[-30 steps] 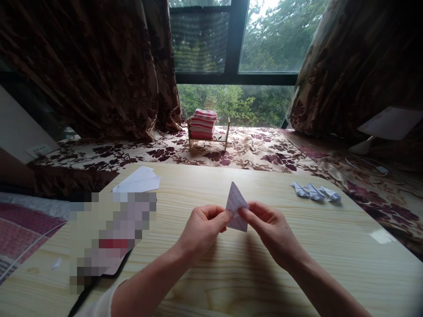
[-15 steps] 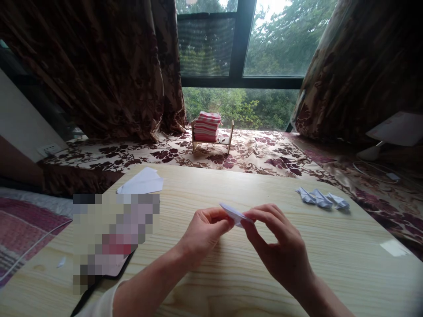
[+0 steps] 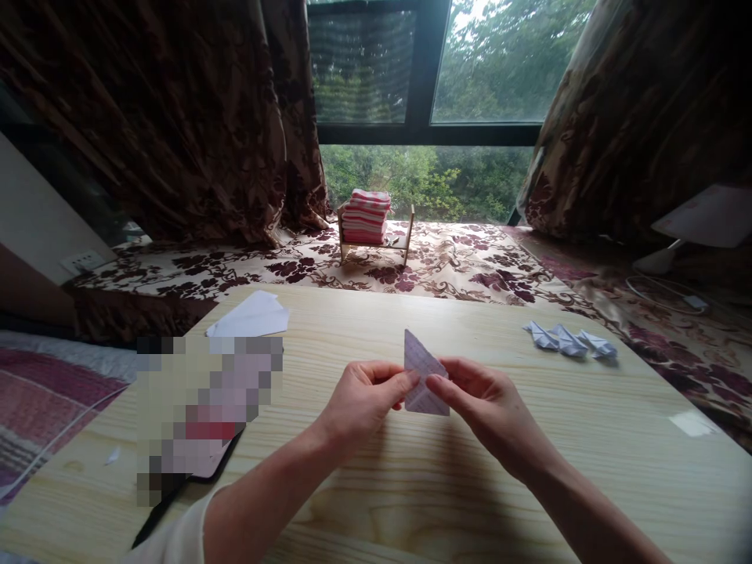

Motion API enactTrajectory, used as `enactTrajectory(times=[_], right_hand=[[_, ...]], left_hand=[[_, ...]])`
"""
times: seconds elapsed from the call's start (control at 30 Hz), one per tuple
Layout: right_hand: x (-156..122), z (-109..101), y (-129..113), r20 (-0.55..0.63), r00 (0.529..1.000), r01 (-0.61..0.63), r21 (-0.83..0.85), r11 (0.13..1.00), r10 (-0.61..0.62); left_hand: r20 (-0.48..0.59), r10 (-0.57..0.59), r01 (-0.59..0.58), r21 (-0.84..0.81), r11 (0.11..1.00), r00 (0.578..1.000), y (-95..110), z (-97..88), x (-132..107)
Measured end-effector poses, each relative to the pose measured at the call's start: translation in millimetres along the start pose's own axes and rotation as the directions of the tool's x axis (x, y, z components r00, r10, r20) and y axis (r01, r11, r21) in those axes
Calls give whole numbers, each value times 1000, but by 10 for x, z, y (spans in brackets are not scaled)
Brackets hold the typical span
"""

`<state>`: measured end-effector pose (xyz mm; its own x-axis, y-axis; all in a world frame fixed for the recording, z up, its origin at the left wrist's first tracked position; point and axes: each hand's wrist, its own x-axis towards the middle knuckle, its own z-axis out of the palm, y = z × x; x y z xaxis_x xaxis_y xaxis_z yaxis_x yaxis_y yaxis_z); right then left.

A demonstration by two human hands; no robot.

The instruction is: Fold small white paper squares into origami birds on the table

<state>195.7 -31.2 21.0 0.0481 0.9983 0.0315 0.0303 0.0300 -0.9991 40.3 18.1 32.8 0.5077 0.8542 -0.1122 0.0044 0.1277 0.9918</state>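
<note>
A folded piece of white paper is held up above the wooden table, its creased face toward me and a pointed corner at the top. My left hand pinches its left edge between thumb and fingers. On the opposite edge, my right hand grips it too, thumb in front and fingers behind. The two thumbs nearly meet at the paper's middle. Farther back on the right, several small folded paper figures sit in a row.
White paper sheets lie at the table's far left, beside a blurred-out area with a dark-edged flat object. A paper scrap is at left. Beyond the table, a small wooden stand bears folded striped cloths.
The folded paper has turned from nearly edge-on to upright, showing its face. My right hand has shifted its grip, its thumb now pressing on the front.
</note>
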Motion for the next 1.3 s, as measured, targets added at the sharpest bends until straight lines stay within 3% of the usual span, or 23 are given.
enactTrajectory(times=[0.57, 0.8, 1.13, 1.3], right_hand=[[42, 122, 90, -74, 997, -22, 90, 996, 29], [37, 113, 146, -95, 979, 178, -56, 982, -183], [31, 101, 168, -74, 983, 158, -105, 982, -166], [21, 105, 147, -68, 968, 229, -168, 959, -243]], left_hand=[[11, -8, 7, 77, 997, 1000, -66, -5, 3], [-10, -27, 27, 45, 999, 1000, -104, -12, 18], [27, -85, 86, -20, 996, 996, -72, -16, 34], [47, -99, 102, -62, 993, 994, -67, -9, 30]])
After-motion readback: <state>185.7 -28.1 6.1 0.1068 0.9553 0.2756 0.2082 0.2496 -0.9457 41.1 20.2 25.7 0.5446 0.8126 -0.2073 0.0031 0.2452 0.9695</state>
